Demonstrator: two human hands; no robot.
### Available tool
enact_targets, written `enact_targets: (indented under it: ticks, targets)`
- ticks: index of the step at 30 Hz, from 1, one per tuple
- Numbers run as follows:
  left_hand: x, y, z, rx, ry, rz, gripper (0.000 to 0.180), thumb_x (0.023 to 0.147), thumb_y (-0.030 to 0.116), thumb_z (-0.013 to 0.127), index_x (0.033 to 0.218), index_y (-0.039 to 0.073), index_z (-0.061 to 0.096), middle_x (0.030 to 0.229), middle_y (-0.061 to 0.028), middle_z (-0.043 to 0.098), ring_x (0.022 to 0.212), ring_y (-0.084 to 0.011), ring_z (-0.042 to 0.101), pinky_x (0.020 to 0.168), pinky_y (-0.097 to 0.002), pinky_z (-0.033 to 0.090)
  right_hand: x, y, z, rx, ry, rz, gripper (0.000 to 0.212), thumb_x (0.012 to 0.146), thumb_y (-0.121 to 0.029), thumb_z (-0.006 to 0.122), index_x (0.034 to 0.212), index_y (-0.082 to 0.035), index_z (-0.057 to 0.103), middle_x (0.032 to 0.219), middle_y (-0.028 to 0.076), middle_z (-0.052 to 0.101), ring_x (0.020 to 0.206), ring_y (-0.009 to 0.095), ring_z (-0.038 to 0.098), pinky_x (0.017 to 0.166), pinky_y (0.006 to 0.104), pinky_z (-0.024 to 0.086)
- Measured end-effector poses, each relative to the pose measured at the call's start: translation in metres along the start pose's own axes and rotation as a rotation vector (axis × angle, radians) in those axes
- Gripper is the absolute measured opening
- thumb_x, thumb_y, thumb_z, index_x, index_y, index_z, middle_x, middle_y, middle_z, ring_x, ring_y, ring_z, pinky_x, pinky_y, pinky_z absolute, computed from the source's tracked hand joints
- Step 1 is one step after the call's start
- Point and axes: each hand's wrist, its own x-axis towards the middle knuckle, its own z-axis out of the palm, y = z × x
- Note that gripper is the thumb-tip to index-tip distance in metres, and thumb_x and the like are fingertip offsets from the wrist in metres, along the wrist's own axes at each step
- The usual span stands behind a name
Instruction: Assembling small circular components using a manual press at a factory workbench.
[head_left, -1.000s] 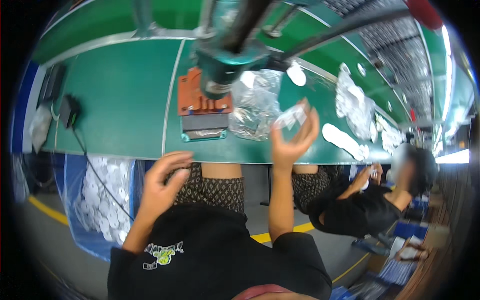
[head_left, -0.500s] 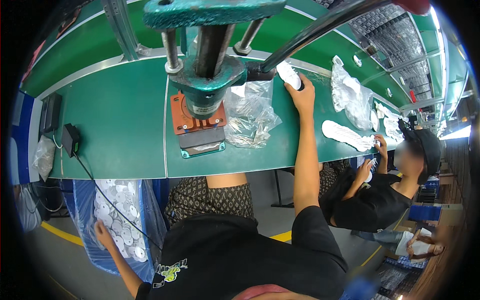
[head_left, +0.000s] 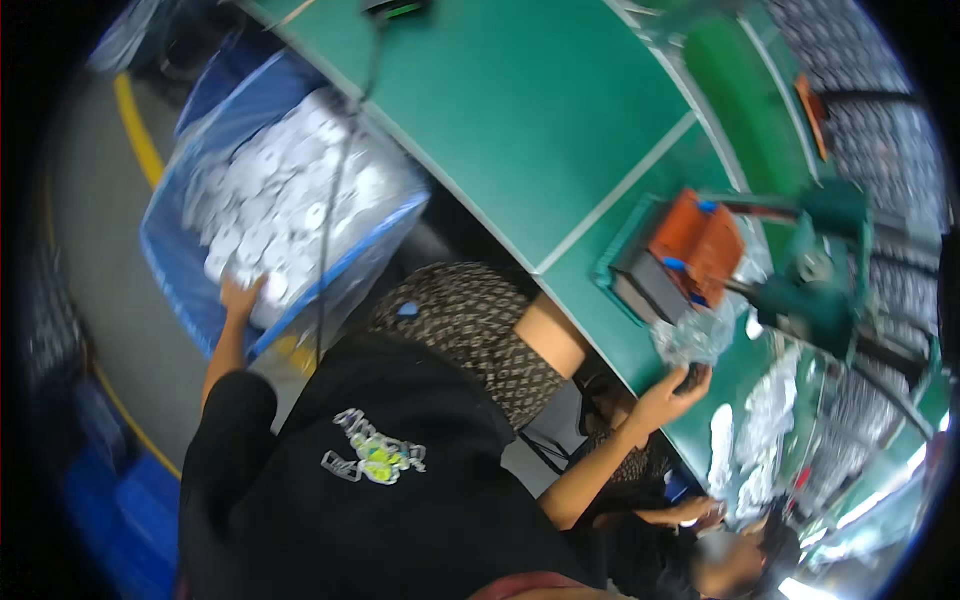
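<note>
— Left hand (head_left: 240, 297) now reaches down into the blue bin lined with clear plastic (head_left: 180, 262), fingers spread on the small white round parts (head_left: 285, 215); any grasp is hidden.

— Right?

— Right hand (head_left: 672, 392) has dropped back from the far bench; half-curled, empty, touching the crumpled clear bag (head_left: 695, 338) on the green bench (head_left: 520, 130).

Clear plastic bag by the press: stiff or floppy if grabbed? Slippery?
Likely floppy: the clear plastic bag lies crumpled and creased on the green table. Probably light and somewhat slick, judging by its glossy film. The right hand rests at its edge.
</note>
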Motion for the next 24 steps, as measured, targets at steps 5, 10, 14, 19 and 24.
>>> enact_targets:
  ticks: [5,10,14,19,24]
  targets:
    - [0.022,0.073,0.009,-0.179,-0.081,-0.201,0.132,0.06,0.069,0.08,0.151,-0.006,0.02,0.15,-0.0356,0.028,0.14,-0.0518,0.026,0.116,-0.0526,0.022,-0.003,0.0,0.009,-0.158,0.06,-0.163,0.044,0.099,-0.023,0.052,0.131,0.008,0.05,0.131,0.024,0.055,0.12,0.035,0.053,0.104,0.0417,0.039]
    - [0.019,0.127,0.017,-0.173,-0.042,-0.331,0.117,0.064,0.065,0.079,0.152,0.008,0.027,0.15,-0.0342,0.029,0.138,-0.0518,0.031,0.109,-0.0572,0.034,0.0,0.003,0.008,-0.159,0.034,-0.147,0.042,0.099,-0.021,0.052,0.129,0.008,0.051,0.127,0.023,0.058,0.117,0.034,0.056,0.102,0.0412,0.041]
    - [0.008,0.136,-0.019,-0.021,-0.283,-0.066,0.104,0.07,0.057,0.078,0.148,0.006,0.033,0.148,-0.0318,0.033,0.127,-0.0514,0.046,0.102,-0.0567,0.042,-0.002,0.002,0.01,-0.138,0.037,-0.149,0.041,0.099,-0.019,0.052,0.129,0.009,0.051,0.127,0.023,0.058,0.116,0.033,0.057,0.102,0.0413,0.042]
    - [0.053,0.149,-0.073,0.172,-0.203,0.123,0.074,0.08,0.045,0.073,0.136,0.004,0.048,0.126,-0.0249,0.057,0.115,-0.0388,0.06,0.091,-0.0484,0.05,0.002,0.004,0.01,-0.176,0.046,-0.155,0.041,0.099,-0.02,0.051,0.128,0.009,0.053,0.126,0.023,0.058,0.116,0.034,0.057,0.102,0.0414,0.042]
    - [0.122,0.202,-0.088,0.138,0.104,0.432,0.071,0.077,0.047,0.075,0.129,0.003,0.054,0.125,-0.0221,0.057,0.117,-0.0388,0.056,0.097,-0.0504,0.046,0.003,0.007,0.008,-0.218,0.031,-0.082,0.041,0.099,-0.022,0.051,0.127,0.009,0.053,0.126,0.023,0.059,0.116,0.034,0.056,0.102,0.0405,0.041]
